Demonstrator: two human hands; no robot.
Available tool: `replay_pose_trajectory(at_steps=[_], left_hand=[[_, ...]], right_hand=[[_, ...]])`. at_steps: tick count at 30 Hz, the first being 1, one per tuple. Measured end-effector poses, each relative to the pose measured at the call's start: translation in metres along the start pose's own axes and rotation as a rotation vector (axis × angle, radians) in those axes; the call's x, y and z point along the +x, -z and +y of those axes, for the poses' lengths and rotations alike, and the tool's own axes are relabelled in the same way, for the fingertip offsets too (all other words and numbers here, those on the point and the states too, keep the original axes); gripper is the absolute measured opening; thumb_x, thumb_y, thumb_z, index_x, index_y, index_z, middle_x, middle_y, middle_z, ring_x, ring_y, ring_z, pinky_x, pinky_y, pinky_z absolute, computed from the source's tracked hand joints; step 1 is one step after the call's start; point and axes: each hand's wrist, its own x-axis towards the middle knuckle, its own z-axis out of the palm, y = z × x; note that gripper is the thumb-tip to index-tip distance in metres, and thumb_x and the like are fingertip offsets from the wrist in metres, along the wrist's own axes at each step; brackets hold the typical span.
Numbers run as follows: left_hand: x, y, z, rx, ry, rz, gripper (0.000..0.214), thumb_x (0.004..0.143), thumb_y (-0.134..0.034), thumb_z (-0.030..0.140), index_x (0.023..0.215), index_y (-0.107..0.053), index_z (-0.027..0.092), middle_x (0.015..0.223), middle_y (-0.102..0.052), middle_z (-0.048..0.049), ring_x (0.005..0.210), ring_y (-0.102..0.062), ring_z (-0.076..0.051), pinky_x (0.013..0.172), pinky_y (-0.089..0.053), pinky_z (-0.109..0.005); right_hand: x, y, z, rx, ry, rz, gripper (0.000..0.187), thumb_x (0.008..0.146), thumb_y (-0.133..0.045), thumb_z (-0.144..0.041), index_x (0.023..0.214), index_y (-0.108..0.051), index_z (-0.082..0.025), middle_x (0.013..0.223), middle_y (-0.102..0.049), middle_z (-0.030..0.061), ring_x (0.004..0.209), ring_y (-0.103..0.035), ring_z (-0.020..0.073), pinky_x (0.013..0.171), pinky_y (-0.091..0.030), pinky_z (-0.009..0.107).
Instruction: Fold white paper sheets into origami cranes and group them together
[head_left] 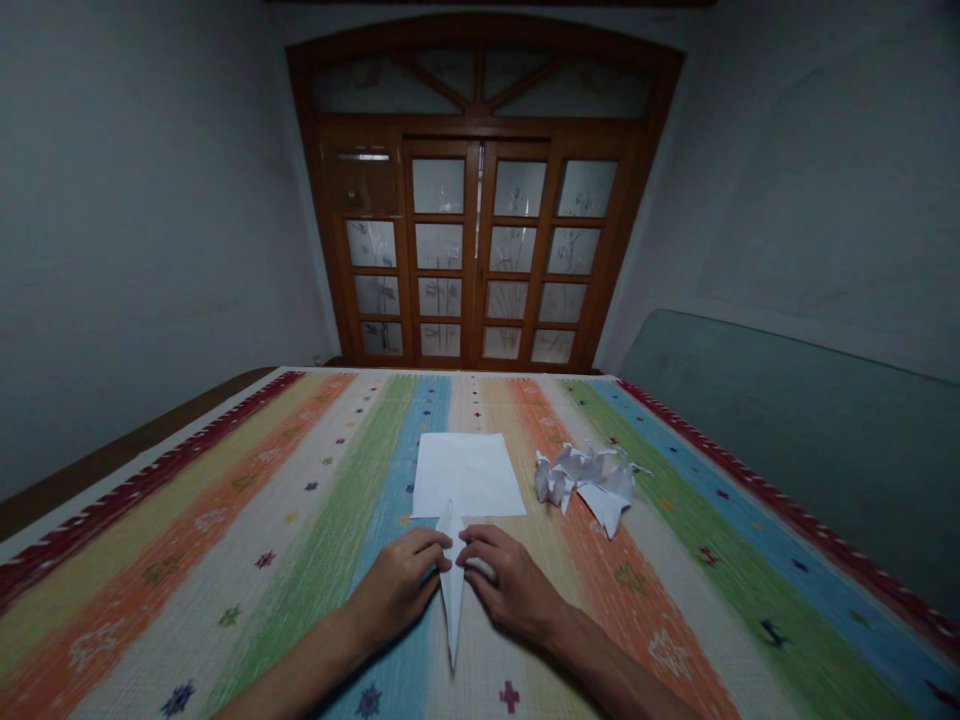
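Folded strip lies btwn L hand & R hand, long axis running fwd-back, narrow tip toward person; neither hand clearly nearer. Fingers curled, pressed together on its sides (pinch unclear). Blank sheet just ahead, folded paper pieces to R.

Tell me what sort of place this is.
Likely a room in a home: a striped woven cover spreads over a table or bed, frosted-glass wooden double doors close the far end, and the walls are plain and painted.
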Motion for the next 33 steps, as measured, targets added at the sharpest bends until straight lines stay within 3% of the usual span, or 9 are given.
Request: replay_pose_trajectory(at_steps=[10,15,19,24,26,30,33], left_hand=[[0.001,0.025,-0.009,0.101,-0.178,-0.143,0.027,0.088,-0.058,0.012,0.107,-0.074,0.023,0.117,-0.074,-0.0099,0.113,-0.061,-0.028,0.095,-0.054,-0.048],[0.001,0.026,-0.012,0.112,-0.199,-0.141,0.027,0.090,-0.057,0.013,0.108,-0.074,0.022,0.117,-0.074,-0.0093,0.113,-0.060,-0.029,0.095,-0.053,-0.047],[0.002,0.021,-0.012,0.010,-0.193,-0.080,0.022,0.093,-0.056,0.013,0.105,-0.073,0.020,0.108,-0.076,-0.0089,0.104,-0.064,-0.026,0.090,-0.054,-0.040],[0.004,0.013,-0.006,-0.139,-0.037,-0.016,0.010,0.093,-0.063,0.022,0.093,-0.072,0.019,0.089,-0.074,-0.0063,0.087,-0.066,-0.022,0.082,-0.051,-0.034],[0.005,0.009,-0.004,-0.194,0.068,0.005,0.011,0.089,-0.069,0.024,0.099,-0.071,0.020,0.089,-0.073,-0.0050,0.086,-0.065,-0.022,0.081,-0.050,-0.034],[0.008,0.002,-0.001,-0.408,0.305,0.054,0.060,0.078,-0.073,0.015,0.134,-0.054,0.023,0.090,-0.071,-0.0011,0.085,-0.066,-0.020,0.084,-0.049,-0.033],[0.010,-0.002,-0.001,-0.539,0.403,0.072,0.078,0.073,-0.069,0.011,0.144,-0.039,0.021,0.081,-0.067,0.0033,0.079,-0.065,-0.018,0.085,-0.048,-0.033]], right_hand=[[0.000,0.001,-0.002,-0.027,0.018,-0.033,0.025,0.084,-0.063,-0.004,0.102,-0.071,-0.020,0.120,-0.068,0.0105,0.118,-0.061,0.0231,0.106,-0.048,0.039],[-0.001,0.001,-0.003,-0.047,0.019,-0.041,0.028,0.083,-0.065,-0.008,0.108,-0.069,-0.019,0.121,-0.066,0.0115,0.118,-0.059,0.0242,0.106,-0.048,0.040],[-0.001,0.003,-0.005,-0.054,0.027,-0.055,0.029,0.081,-0.071,-0.013,0.110,-0.069,-0.019,0.121,-0.065,0.0118,0.114,-0.060,0.0245,0.101,-0.050,0.038],[0.001,0.002,-0.003,-0.066,0.010,-0.022,0.010,0.088,-0.068,-0.017,0.096,-0.073,-0.020,0.105,-0.069,0.0086,0.100,-0.063,0.0225,0.088,-0.052,0.035],[0.002,0.000,0.000,-0.049,-0.014,0.005,0.006,0.088,-0.069,-0.018,0.089,-0.074,-0.020,0.101,-0.070,0.0077,0.097,-0.063,0.0219,0.086,-0.051,0.034],[0.005,-0.006,0.005,-0.024,-0.089,0.065,0.006,0.081,-0.076,-0.014,0.081,-0.073,-0.019,0.099,-0.070,0.0066,0.096,-0.062,0.0218,0.087,-0.049,0.034],[0.007,-0.008,0.002,-0.044,-0.139,0.069,0.010,0.078,-0.077,-0.012,0.082,-0.072,-0.020,0.097,-0.070,0.0054,0.096,-0.061,0.0225,0.088,-0.047,0.035]])
